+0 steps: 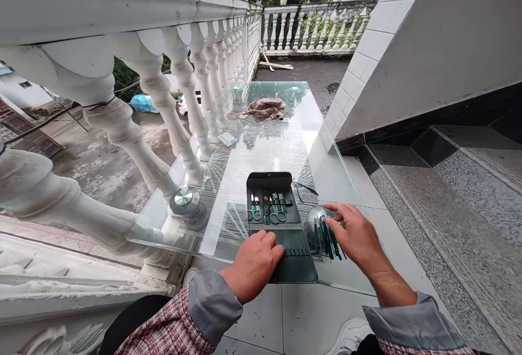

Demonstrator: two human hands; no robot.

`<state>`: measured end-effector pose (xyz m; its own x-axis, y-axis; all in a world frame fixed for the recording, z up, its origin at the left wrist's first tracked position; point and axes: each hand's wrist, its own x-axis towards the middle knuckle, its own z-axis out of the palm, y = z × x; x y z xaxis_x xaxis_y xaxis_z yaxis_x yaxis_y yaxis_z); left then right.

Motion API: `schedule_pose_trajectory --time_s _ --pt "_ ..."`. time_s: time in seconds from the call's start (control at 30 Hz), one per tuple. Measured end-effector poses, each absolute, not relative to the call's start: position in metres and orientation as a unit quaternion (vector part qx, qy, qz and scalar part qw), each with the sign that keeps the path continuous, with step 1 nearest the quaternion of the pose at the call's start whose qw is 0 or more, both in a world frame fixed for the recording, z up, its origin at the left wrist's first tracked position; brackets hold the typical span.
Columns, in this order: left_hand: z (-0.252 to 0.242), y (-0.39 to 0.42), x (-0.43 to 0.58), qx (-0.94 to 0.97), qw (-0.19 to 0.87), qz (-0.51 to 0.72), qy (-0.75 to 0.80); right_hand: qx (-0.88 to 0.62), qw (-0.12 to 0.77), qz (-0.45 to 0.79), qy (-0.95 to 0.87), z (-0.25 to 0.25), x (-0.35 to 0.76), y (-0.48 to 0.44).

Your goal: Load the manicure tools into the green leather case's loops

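A manicure case point(261, 180) lies unfolded on the glass table, its black flap raised at the far end. Small scissors point(255, 212), a second pair of scissors point(278, 215) and nail clippers point(281, 203) sit in its upper panel. My left hand point(256, 262) is closed over the left side of the dark green lower panel, beside a row of elastic loops point(297, 252). To the right, slim dark green tools point(326, 241) lie in a loose bunch. My right hand point(354, 232) is over them, thumb and fingers apart, fingertips at their upper ends.
Cuticle nippers point(305, 187) lie right of the case on the glass table point(342, 181). Farther back are a crumpled brown cloth point(265, 109) and a small box point(227, 138). A white balustrade point(150, 78) runs along the left; stone steps point(440, 203) rise on the right.
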<state>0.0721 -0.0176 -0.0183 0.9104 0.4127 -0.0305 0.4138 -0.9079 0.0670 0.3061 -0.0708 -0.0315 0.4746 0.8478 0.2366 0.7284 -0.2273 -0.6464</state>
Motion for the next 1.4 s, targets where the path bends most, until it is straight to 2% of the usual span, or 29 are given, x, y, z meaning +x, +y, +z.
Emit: schedule_pose_trajectory --time_s 0.17,0.3,0.43,0.6,0.73,0.9,1.2,1.4 --pt "-0.016 -0.023 0.068 0.972 0.058 -0.019 0.226 -0.711 0.398 0.163 -0.557 -0.025 0.267 -0.058" --pt "-0.011 -0.022 0.068 0.967 0.076 -0.033 0.242 -0.703 0.373 0.193 -0.574 -0.020 0.251 -0.044" --pt "0.002 -0.008 0.070 0.958 0.085 -0.055 0.267 -0.714 0.328 0.178 -0.592 -0.016 0.247 -0.029" --pt "0.004 0.021 0.073 0.922 0.094 -0.058 0.370 -0.720 0.334 0.162 -0.586 -0.018 0.253 -0.020" --pt "-0.003 0.032 0.075 0.917 0.091 -0.053 0.385 -0.716 0.342 0.156 -0.589 -0.022 0.255 -0.022" --pt "-0.007 0.030 0.081 0.933 0.045 -0.057 0.354 -0.669 0.309 0.111 -0.667 -0.030 0.241 -0.033" --pt "-0.013 0.026 0.087 0.951 -0.026 -0.052 0.304 -0.631 0.196 -0.074 -0.747 -0.045 0.230 -0.032" --pt "-0.020 0.026 0.090 0.957 -0.047 -0.022 0.287 -0.611 0.193 -0.128 -0.757 -0.051 0.228 -0.033"
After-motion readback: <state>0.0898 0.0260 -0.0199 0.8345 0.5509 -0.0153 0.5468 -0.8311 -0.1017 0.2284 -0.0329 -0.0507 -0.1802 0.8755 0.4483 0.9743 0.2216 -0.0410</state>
